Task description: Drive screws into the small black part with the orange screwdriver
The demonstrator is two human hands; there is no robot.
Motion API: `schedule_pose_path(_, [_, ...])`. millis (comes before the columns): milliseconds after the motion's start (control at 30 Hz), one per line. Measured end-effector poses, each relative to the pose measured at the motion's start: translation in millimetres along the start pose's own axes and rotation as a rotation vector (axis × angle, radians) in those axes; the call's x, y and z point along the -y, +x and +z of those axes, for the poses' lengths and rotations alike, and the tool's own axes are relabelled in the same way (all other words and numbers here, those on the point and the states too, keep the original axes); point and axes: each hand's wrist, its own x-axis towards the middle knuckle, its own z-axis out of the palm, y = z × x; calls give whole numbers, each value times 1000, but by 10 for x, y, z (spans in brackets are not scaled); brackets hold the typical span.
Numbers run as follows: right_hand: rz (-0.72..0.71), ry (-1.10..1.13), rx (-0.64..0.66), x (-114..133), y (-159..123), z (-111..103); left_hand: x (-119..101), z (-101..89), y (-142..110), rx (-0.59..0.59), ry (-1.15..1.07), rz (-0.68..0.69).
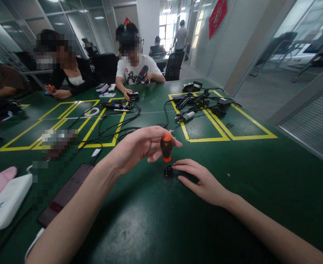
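Observation:
My left hand is closed around a screwdriver with an orange and black handle. The screwdriver stands upright, tip down, above a small black round part with a short upright tube, set on the table. Its shaft is hard to make out. My right hand lies just right of that part, thumb and fingers stretched out and apart. Its index fingertip is at the tube's edge; whether it touches I cannot tell.
Yellow tape marks the green table. A phone and a white power bank lie left. Farther back are black cables, a grey cylindrical motor-like piece and small screws. Across the table, a person holds a power drill.

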Motion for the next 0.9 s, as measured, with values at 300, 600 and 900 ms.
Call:
schedule_pose_path(300, [-1,-4,-6,-7,20,-21,7,-12,-2,-58,44,-40])
schedule_pose_path(600, [-23,-65,-32,-47,30,-90,18,-82,12,20,40,4])
schedule_pose_path(900, [-68,-73,-32,-69,39,-69,11,-125,47,-54,55,1])
